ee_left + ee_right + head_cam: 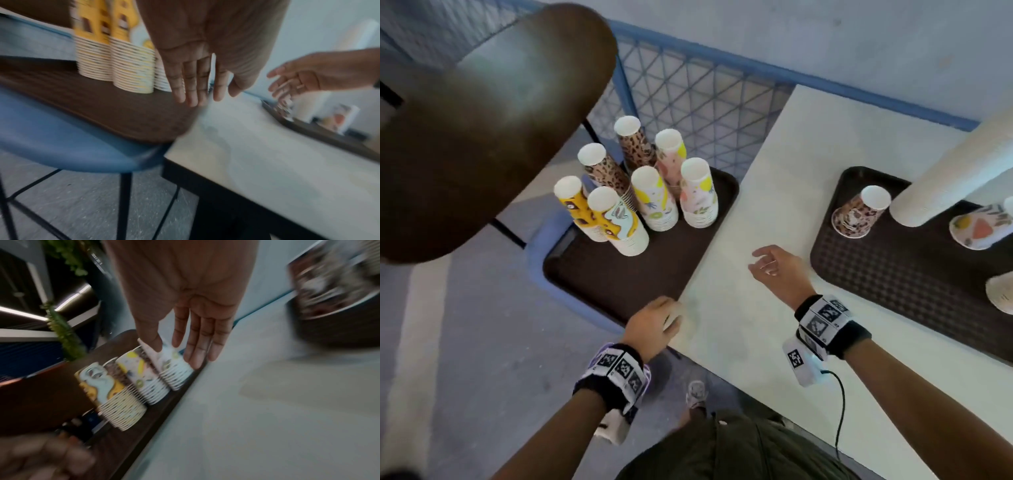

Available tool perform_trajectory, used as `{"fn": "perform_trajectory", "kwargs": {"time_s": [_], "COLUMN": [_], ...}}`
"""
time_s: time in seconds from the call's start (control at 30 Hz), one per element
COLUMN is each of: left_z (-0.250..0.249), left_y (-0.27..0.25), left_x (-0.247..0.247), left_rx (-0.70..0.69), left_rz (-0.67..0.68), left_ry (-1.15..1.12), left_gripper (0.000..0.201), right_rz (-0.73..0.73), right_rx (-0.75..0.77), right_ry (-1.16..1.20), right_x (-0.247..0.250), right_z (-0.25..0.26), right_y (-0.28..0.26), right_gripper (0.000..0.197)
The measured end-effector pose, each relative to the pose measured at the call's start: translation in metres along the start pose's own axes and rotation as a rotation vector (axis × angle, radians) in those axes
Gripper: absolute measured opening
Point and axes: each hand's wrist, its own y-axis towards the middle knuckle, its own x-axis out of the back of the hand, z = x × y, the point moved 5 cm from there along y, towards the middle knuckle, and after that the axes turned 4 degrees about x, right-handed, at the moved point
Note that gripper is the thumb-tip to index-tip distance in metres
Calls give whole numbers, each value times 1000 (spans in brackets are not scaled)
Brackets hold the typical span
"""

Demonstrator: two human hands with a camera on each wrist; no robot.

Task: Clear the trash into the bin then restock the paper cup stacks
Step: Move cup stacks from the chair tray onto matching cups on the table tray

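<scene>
Brown textured plastic forms the tray (599,277) that sits on a blue chair seat (61,142) pushed up against the white table (753,308), and it carries seven paper cup stacks (650,192), all mouth-down: leopard print at the back, yellow and pale floral ones nearer. Standing upside down in a tight cluster probably keeps the insides clean and lets the stacks brace one another. The left hand (654,325) hovers at the table's corner, just beside the tray's near edge; the head view suggests a loose curl, but the left wrist view shows its fingers (191,87) straight and together, holding nothing. The right hand (777,270) hangs over the bare tabletop between the two trays, palm down, fingers relaxed and slightly spread, also empty. A second brown tray (914,274) lies on the table to the right, with single loose cups on it: a leopard cup (859,212) and a floral cup (979,226) lie on their sides, and a tall white stack (955,168) leans across the view. These seem to be the supply for restocking. No bin or trash shows in any view, so the clearing step may well be finished, though that cannot be confirmed. With both hands free and facing the chair-side tray, the person looks to be between moves, likely about to reach for cups or steady the tray, which overhangs the seat's edge and could tip if pressed there.
</scene>
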Motion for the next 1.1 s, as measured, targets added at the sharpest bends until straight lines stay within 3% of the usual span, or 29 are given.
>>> {"fn": "perform_trajectory", "kwargs": {"time_s": [0.17,0.3,0.47,0.6,0.87,1.1], "left_z": [69,114,132,134,124,119], "left_y": [5,24,64,89,98,60], "left_x": [80,134,181,194,193,155], "left_rx": [212,431,390,410,339,212], "left_rz": [-366,-517,-499,-444,-438,-285], "left_ry": [-217,-446,-441,-418,-408,-449], "left_gripper": [31,48,77,86,63,71], "right_rz": [158,202,167,164,194,174], "right_rx": [131,201,253,234,201,196], "right_ry": [1,-14,24,0,-91,-125], "right_x": [-102,-155,-185,-203,-200,-153], "right_z": [70,122,160,163,153,124], "right_y": [26,44,64,76,80,49], "right_gripper": [44,71,83,84,73,75]}}
